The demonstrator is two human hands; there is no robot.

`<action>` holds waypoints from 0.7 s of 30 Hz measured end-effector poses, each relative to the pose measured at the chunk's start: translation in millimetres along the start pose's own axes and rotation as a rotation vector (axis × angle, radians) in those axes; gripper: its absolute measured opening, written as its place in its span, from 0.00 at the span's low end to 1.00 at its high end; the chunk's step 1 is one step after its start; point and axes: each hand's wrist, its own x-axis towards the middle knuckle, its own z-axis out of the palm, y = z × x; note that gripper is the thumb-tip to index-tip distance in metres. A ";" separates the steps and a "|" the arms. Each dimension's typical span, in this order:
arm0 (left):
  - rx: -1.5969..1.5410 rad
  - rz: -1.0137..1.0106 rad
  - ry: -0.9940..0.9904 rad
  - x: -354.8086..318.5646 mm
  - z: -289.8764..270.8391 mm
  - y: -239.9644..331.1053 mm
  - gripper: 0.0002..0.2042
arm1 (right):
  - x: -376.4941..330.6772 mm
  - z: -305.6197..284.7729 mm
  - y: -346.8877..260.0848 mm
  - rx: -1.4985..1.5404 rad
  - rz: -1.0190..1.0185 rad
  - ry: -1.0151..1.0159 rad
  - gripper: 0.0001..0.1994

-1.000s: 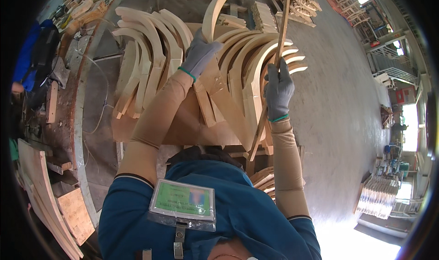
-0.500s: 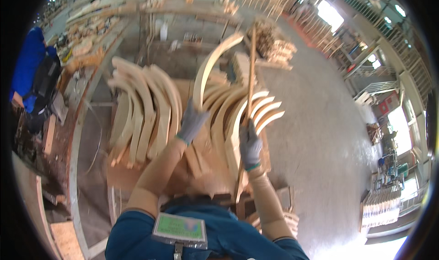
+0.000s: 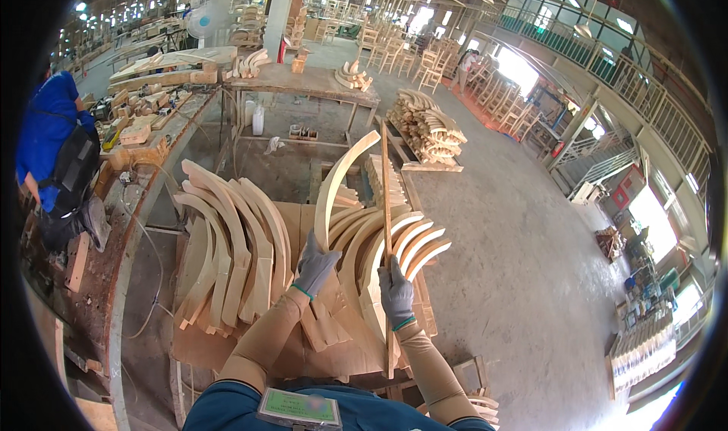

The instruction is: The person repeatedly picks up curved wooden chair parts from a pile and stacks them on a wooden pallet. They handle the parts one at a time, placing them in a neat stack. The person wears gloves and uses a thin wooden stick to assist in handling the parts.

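My left hand [image 3: 316,267], in a grey glove, is closed around the lower end of a curved wooden piece [image 3: 334,181] that stands up and bends to the right at its top. My right hand [image 3: 396,293], gloved alike, grips a long, narrow wooden strip [image 3: 386,196] held nearly upright. The strip's lower end reaches down past the board's near side. Curved wooden pieces stand in a row on the left [image 3: 241,249], and more curved pieces [image 3: 369,272] fan out behind and beside my right hand. Both groups rest on a brown board [image 3: 250,353].
On the left runs a long workbench [image 3: 144,154] with wood scraps, where a person in blue [image 3: 57,135] stands. Ahead is a table [image 3: 303,84] with curved pieces on it. A pallet stack of wooden parts [image 3: 426,128] sits on the floor at the far right of it.
The view has tilted up, so the hands and wood appear lower and more of the hall shows. Both hands keep their grips; the strip looks more upright.
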 end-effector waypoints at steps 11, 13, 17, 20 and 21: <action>-0.029 0.081 -0.032 5.3 4.1 0.0 0.30 | 10.5 -5.3 11.1 0.005 -0.042 0.048 0.21; 0.022 0.094 0.012 15.5 -18.8 -10.1 0.27 | 16.5 0.1 2.7 0.058 -0.036 0.033 0.21; 0.047 0.016 0.067 15.1 -13.1 14.9 0.21 | 25.4 -38.2 -1.3 0.364 0.260 0.054 0.23; 0.038 0.018 0.146 21.0 -44.3 7.1 0.20 | 26.6 -54.5 -24.4 0.493 0.337 0.094 0.22; -0.003 0.008 0.145 21.4 -45.9 7.3 0.19 | 25.2 -64.5 -30.1 0.505 0.346 0.109 0.21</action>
